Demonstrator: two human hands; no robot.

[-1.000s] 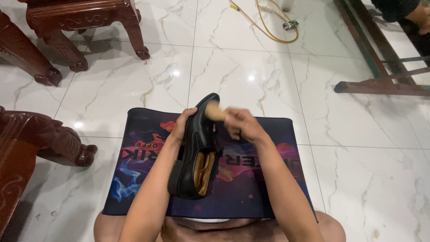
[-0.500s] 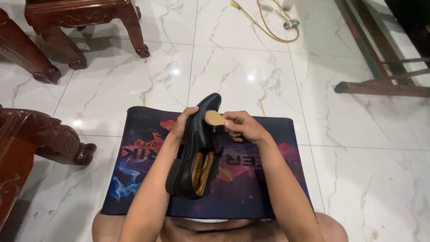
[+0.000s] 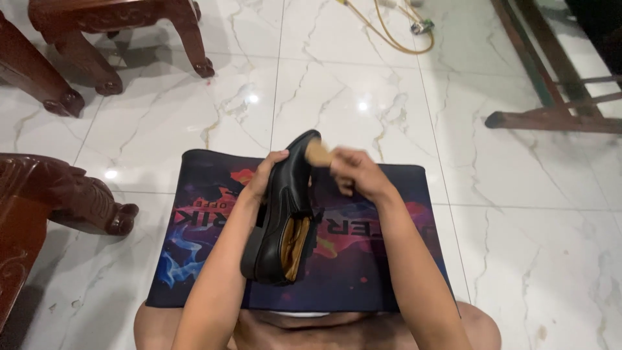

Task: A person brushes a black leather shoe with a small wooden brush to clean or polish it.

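Observation:
A black leather shoe (image 3: 288,214) with a tan lining is held up on its side above a dark mat (image 3: 376,259) with red and blue flame print. My left hand (image 3: 264,175) grips the shoe's upper near the toe. My right hand (image 3: 353,172) is shut on a small tan brush (image 3: 317,153), pressed against the shoe's toe. Both forearms reach forward from the bottom of the view, over my bare knees.
Carved dark wooden furniture legs (image 3: 71,194) stand at the left and top left. A yellow hose (image 3: 395,29) lies on the white marble floor at the top. A dark wooden frame (image 3: 551,110) sits at the right.
My right hand with the brush has shifted slightly along the shoe's toe. The shoe and left hand stay almost in the same place.

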